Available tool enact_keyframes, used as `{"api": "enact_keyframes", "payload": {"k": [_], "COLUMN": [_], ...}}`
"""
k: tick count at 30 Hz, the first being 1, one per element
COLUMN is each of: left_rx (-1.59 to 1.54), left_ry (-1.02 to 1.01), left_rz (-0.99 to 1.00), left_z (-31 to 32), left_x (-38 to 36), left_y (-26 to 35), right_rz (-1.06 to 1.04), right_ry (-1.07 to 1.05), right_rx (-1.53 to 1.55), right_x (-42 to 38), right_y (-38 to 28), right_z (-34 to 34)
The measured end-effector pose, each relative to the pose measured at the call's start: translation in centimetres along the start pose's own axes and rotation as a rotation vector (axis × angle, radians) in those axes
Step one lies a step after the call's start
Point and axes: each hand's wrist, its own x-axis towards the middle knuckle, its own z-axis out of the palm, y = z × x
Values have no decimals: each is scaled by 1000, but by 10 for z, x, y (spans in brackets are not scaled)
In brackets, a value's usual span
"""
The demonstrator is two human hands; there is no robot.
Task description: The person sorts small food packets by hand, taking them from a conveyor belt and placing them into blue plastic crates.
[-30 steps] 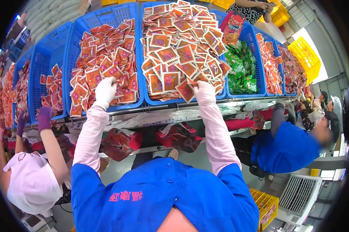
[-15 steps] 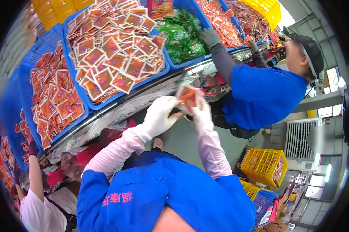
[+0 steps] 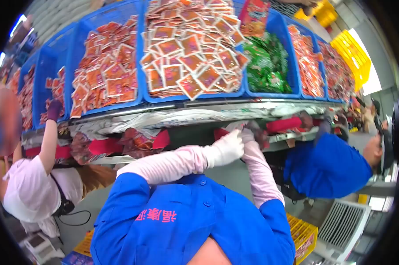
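Observation:
My left hand, in a white glove, reaches across to the right with its fingers pressed together; anything in them is too small to make out. Beside it my right hand is at a red and clear bag on the line, its fingers blurred and partly hidden. Past the hands, a blue crate is heaped with white-edged orange packets. Green packets fill part of the crate to its right, with a larger red packet at the back.
More blue crates of packets stand left and right along the metal rail. Red-mouthed bags lie along the line. A co-worker in white is at the left, another in blue at the right. Yellow crates stand at the back right.
The view has turned, and the crates now lie straight ahead. My hands have moved from a held orange packet in the open to the bag; that packet no longer shows.

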Motion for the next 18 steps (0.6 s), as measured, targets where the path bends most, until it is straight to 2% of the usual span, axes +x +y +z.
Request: {"api": "enact_keyframes", "payload": {"k": [1, 3, 5, 7, 8, 9, 10, 11, 12, 13, 14, 15, 17, 18], "left_rx": [-20, 9, -8, -141, -211, -201, -148, -75, 52, 196, 315, 544, 690, 664], "left_ry": [-76, -49, -110, 37, 49, 135, 334, 279, 343, 276, 57, 78, -43, -184], "left_rz": [0, -11, -96, -184, -327, -390, -527, -644, -708, -781, -992, -1011, -1035, -1049], "left_z": [-7, 1, -18, -60, -81, -106, -123, -133, -141, -146, -149, -134, -104, -105], "left_x": [-12, -52, -82, -100, -110, -124, -144, -170, -197, -221, -242, -268, -313, -312], "left_y": [7, 1, -20, -41, -58, -83, -107, -140, -171, -205, -231, -252, -278, -281], "right_rz": [-39, -138, -237, -289, -299, -301, -252, -299, -374, -444, -432, -350, -178, -78], "right_ry": [32, 91, 159, 210, 240, 270, -135, -52, 36, 241, 440, 522, 542, 502], "right_rx": [-9, -39, -65, -66, -66, -64, -42, 59, 285, 295, 389, 445, 372, 225], "right_x": [1, 49, 91, 115, 126, 137, 56, 38, 23, 26, 36, 47, 78, 103], "right_y": [-1, -46, -85, -114, -118, -118, -153, -156, -156, -158, -169, -182, -209, -218], "right_z": [15, 16, 16, 29, 35, 38, -95, -126, -147, -156, -162, -168, -171, -158]}}
